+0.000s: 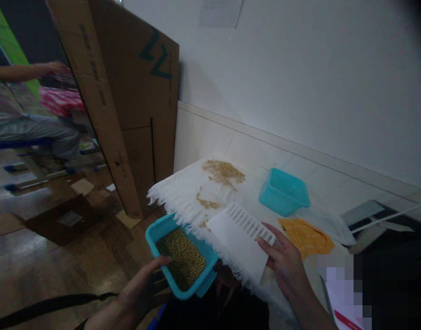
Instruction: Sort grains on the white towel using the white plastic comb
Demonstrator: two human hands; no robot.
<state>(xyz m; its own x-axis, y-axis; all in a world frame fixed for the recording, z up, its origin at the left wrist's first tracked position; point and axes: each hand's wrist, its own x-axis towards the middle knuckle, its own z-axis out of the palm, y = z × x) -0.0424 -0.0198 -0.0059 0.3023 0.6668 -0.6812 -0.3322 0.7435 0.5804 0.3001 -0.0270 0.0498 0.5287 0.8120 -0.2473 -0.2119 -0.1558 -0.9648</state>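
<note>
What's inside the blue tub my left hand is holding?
Lots of small, yellowish beans lie in the blue tub. The top ones hide the bottom, so what's deeper can't be seen.

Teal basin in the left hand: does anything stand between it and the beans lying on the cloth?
Yes: the fringe of the white cloth overlaps part of the far rim of the teal basin. No other obstacle is visible between it and the beans.

Smooth plastic tub (206,247), textured matt cloth (177,192)

Tub (206,283) turquoise; beans (188,254) yellow-tan; board (232,233) white; cloth (177,190) white; carton (131,91) brown, teal-marked.
</note>
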